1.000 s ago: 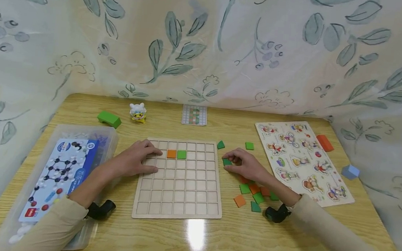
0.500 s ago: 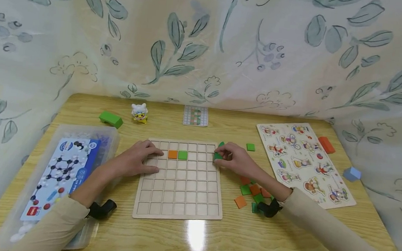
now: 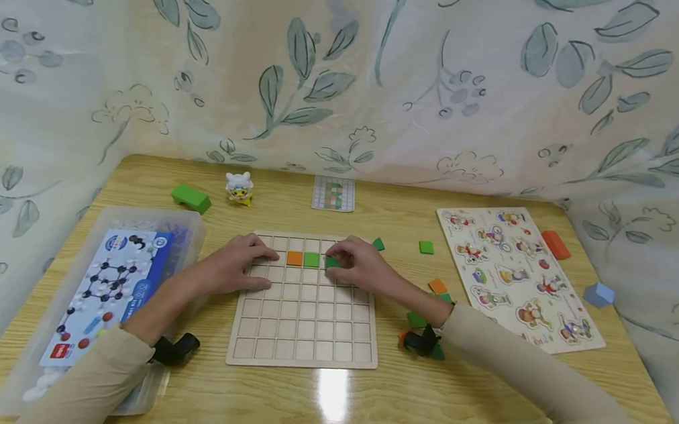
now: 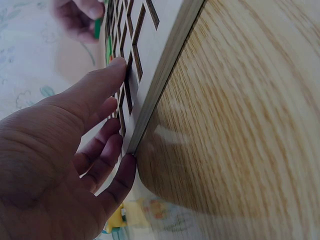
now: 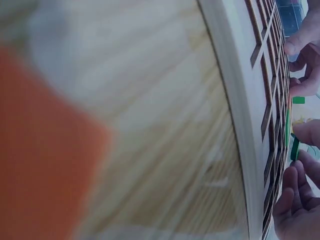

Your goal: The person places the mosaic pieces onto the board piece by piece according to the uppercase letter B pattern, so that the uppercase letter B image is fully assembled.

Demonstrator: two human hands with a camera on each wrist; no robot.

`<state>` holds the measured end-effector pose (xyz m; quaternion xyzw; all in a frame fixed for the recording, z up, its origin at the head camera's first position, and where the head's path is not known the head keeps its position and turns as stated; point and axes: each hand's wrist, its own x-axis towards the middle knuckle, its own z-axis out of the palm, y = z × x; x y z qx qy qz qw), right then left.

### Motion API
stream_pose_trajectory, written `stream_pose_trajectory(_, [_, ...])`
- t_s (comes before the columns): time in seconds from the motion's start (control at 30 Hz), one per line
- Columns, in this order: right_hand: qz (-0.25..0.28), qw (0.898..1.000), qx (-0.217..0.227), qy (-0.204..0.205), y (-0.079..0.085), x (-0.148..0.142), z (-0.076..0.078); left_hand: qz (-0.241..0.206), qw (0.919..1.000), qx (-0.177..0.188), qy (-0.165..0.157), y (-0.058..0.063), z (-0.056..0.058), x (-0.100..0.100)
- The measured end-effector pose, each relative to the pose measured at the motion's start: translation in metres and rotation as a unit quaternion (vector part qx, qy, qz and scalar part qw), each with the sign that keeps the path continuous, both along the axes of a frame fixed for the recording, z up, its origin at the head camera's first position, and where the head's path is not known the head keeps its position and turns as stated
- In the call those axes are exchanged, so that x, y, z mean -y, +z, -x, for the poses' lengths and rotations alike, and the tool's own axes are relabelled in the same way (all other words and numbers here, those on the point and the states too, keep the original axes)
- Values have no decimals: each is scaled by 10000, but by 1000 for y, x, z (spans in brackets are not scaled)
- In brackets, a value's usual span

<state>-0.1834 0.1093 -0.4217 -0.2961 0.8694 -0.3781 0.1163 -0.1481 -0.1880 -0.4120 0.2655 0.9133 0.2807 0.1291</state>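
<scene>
A wooden grid board (image 3: 306, 330) lies in the middle of the table in the head view. An orange square tile (image 3: 294, 258) and a light green square tile (image 3: 311, 259) sit side by side in its second row. My right hand (image 3: 364, 266) pinches a dark green tile (image 3: 332, 262) over that row, just right of the light green one. In the right wrist view, this dark green tile (image 5: 295, 149) is tilted between thumb and fingers; its full outline is hidden. My left hand (image 3: 231, 266) rests at the board's left edge, its fingers and thumb extended and touching it.
Loose orange and green tiles (image 3: 417, 320) lie right of the board, partly under my right wrist. A pattern card (image 3: 333, 194) and toy figure (image 3: 238, 188) stand behind. A plastic box (image 3: 191, 239) is left; a picture puzzle board (image 3: 520, 276) is right.
My right hand has carried the dark green tile leftward from beside the board to above its second row. The left hand stays at the board's edge.
</scene>
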Motion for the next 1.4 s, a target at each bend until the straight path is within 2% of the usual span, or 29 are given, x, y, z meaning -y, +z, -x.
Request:
stream_pose_trajectory(0.2, [-217, 9997, -17, -142, 1, 11, 1, 22, 10000, 5, -20, 0, 0, -1])
stream_pose_trajectory(0.6, [-446, 9988, 21, -219, 2, 16, 5, -6, 10000, 1, -13, 1, 1, 0])
stream_pose_trajectory(1.4, [-366, 9989, 142, -260, 2, 17, 6, 4, 9999, -100, 4, -1, 2, 0])
